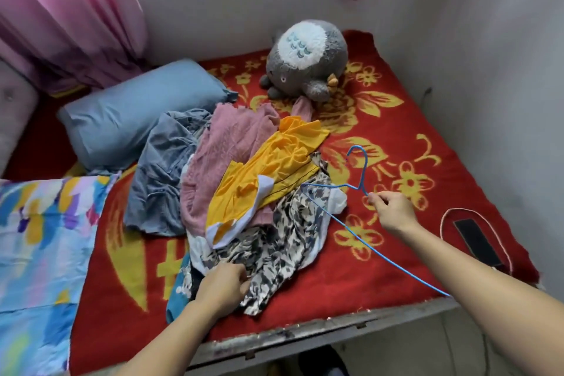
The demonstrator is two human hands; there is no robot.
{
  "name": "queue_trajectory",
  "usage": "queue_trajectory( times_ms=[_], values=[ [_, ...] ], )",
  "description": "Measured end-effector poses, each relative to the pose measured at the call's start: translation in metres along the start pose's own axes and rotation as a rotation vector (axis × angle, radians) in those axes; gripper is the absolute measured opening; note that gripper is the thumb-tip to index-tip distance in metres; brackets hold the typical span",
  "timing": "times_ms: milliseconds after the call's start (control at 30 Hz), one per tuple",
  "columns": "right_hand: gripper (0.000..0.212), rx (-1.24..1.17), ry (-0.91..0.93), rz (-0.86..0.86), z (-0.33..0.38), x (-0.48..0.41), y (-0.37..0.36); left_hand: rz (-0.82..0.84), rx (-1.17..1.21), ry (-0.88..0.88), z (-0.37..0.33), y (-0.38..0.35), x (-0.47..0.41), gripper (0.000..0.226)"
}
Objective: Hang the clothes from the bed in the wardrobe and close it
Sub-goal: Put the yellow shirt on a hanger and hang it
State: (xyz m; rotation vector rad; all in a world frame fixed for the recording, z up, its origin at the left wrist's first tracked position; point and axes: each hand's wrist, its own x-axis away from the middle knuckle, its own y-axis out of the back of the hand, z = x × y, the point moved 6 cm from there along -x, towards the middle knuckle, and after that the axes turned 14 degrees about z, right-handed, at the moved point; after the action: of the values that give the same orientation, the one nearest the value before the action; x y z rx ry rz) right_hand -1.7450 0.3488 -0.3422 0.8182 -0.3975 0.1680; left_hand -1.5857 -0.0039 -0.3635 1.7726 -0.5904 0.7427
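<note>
Clothes pile (244, 180): heaped mid-bed on the red floral blanket (381, 253).
Left hand (224, 284): fingers curled into the black-and-white patterned garment (274, 250) at the pile's near edge.
Right hand (392, 210): fingertips pinched on 1 blue wire hanger (360, 174), held just above the blanket, beside the pile.
Behind: blue pillow (137, 119), grey plush toy (305, 61).

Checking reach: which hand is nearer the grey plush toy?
Right. The right hand, pinching the blue hanger, is front-right of the plush toy; the left hand grips the patterned garment farther back, by the bed's front edge.
</note>
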Motion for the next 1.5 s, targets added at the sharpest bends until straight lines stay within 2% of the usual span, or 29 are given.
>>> queue_trajectory(
  times_ms=[133, 200, 300, 367, 433, 533, 633, 700, 767, 867, 1000, 1133, 1200, 1267, 1367, 1433, 1500],
  values=[
    [0.046, -0.124, -0.106, 0.079, -0.025, -0.093, -0.049, 0.089, 0.116, 0.106, 0.019, -0.014, -0.048, 0.015],
    [0.042, -0.118, -0.188, 0.161, -0.047, -0.131, -0.078, 0.120, 0.128, 0.149, 0.030, -0.019, -0.074, 0.010],
    [0.026, 0.090, -0.343, 0.252, -0.074, -0.169, -0.108, 0.086, 0.147, 0.190, 0.051, -0.016, -0.115, 0.015],
    [0.031, 0.269, -0.372, 0.237, -0.068, -0.180, -0.116, 0.024, 0.156, 0.213, 0.065, -0.011, -0.137, 0.018],
    [0.036, 0.415, -0.244, 0.230, -0.039, -0.187, -0.131, -0.056, 0.140, 0.240, 0.077, -0.004, -0.154, 0.019],
    [0.032, 0.517, 0.147, 0.321, 0.022, -0.193, -0.179, -0.152, 0.048, 0.286, 0.095, 0.003, -0.178, 0.023],
    [0.033, 0.661, 0.442, 0.426, 0.078, -0.198, -0.243, -0.137, -0.088, 0.317, 0.114, -0.002, -0.208, 0.032],
    [0.044, 0.786, 0.586, 0.462, 0.109, -0.206, -0.286, -0.099, -0.129, 0.328, 0.128, -0.013, -0.229, 0.032],
    [0.055, 0.923, 0.610, 0.514, 0.121, -0.217, -0.320, -0.038, -0.138, 0.383, 0.143, -0.031, -0.245, 0.030],
    [0.038, 1.047, 0.533, 0.532, 0.108, -0.224, -0.337, -0.014, -0.081, 0.483, 0.159, -0.055, -0.247, 0.027],
    [0.029, 0.886, 0.550, 0.529, 0.093, -0.200, -0.316, -0.033, -0.043, 0.442, 0.161, -0.075, -0.220, 0.024],
    [0.025, 0.590, 0.649, 0.500, 0.114, -0.169, -0.272, -0.194, 0.169, 0.304, 0.152, -0.058, -0.178, 0.018],
    [0.029, 0.392, 0.618, 0.499, 0.142, -0.154, -0.243, -0.229, 0.204, 0.228, 0.137, -0.036, -0.163, 0.034],
    [0.033, 0.155, 0.613, 0.522, 0.179, -0.131, -0.211, -0.265, 0.243, 0.145, 0.116, -0.006, -0.153, 0.059],
    [0.039, -0.080, 0.608, 0.565, 0.233, -0.092, -0.157, -0.359, 0.325, 0.030, 0.081, 0.047, -0.137, 0.089],
    [0.032, -0.169, 0.604, 0.602, 0.260, -0.065, -0.118, -0.423, 0.350, -0.027, 0.060, 0.080, -0.125, 0.099],
    [0.024, -0.273, 0.602, 0.636, 0.283, -0.038, -0.079, -0.446, 0.349, -0.039, 0.043, 0.110, -0.114, 0.094]
  ],
)
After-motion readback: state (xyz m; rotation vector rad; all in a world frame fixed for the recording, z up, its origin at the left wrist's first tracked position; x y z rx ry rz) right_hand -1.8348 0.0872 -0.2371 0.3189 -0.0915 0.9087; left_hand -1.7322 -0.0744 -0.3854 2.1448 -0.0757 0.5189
